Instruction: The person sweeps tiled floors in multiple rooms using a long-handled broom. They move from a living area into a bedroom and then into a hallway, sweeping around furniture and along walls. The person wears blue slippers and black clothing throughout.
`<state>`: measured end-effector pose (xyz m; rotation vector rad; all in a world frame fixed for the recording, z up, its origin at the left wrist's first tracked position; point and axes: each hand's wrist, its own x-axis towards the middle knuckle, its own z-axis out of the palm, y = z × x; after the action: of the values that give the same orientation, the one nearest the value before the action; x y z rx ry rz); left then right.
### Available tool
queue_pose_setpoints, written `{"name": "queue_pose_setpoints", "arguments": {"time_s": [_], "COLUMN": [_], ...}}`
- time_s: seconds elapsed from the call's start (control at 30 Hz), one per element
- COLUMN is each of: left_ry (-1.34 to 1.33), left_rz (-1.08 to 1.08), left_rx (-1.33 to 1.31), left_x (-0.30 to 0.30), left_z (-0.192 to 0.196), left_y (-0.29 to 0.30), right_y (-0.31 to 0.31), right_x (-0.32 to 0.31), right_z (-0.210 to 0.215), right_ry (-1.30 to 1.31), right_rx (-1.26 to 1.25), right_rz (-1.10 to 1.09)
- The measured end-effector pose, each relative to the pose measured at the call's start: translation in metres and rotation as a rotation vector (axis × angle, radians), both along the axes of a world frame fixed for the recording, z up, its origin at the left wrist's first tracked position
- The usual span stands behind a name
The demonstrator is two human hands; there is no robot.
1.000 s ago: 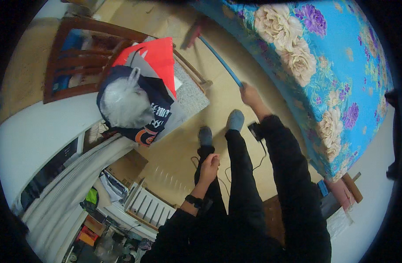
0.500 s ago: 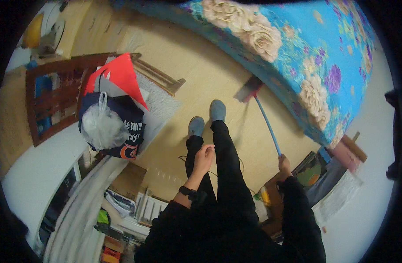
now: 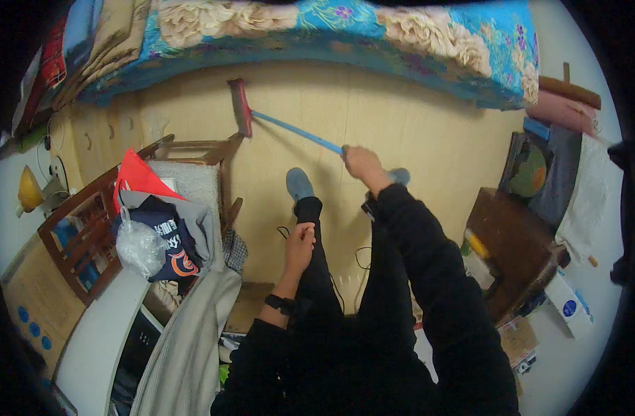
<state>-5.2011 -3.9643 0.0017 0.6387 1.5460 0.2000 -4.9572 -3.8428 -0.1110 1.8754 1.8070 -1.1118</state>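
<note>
The right hand [image 3: 362, 165] wraps its fingers round the blue broom [image 3: 297, 131], whose red head [image 3: 244, 111] is far left near the chair [image 3: 196, 179] and should work best flat on the floor [image 3: 428, 121], while the left hand [image 3: 300, 243] curls its fingers together.

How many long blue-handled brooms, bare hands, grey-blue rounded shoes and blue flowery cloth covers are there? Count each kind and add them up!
Long blue-handled broom with a red head: 1
Bare left hand and bare right hand: 2
Grey-blue rounded shoes, one partly hidden: 2
Blue cloth cover with cream and purple flowers: 1
Total: 6
</note>
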Motion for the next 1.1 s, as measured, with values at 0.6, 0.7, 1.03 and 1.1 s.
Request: {"name": "queue_pose_setpoints", "arguments": {"time_s": [0.6, 0.7, 1.03, 1.1], "left_ry": [-0.026, -0.001, 0.107, 0.102], "left_rz": [-0.432, -0.526, -0.488, -0.532], "left_rx": [0.045, 0.023, -0.012, -0.014], "left_x": [0.279, 0.298, 0.322, 0.345], "left_z": [0.005, 0.013, 0.012, 0.011], "left_y": [-0.064, -0.064, -0.045, -0.049], "right_y": [-0.328, -0.315, -0.251, -0.279], "right_x": [0.443, 0.369, 0.361, 0.466], "right_z": [0.101, 0.085, -0.034, -0.016], "right_ry": [-0.297, -0.123, -0.110, -0.234], "right_rx": [-0.060, -0.030, 0.149, -0.060], "right_rz": [-0.666, -0.453, -0.262, -0.303]}}
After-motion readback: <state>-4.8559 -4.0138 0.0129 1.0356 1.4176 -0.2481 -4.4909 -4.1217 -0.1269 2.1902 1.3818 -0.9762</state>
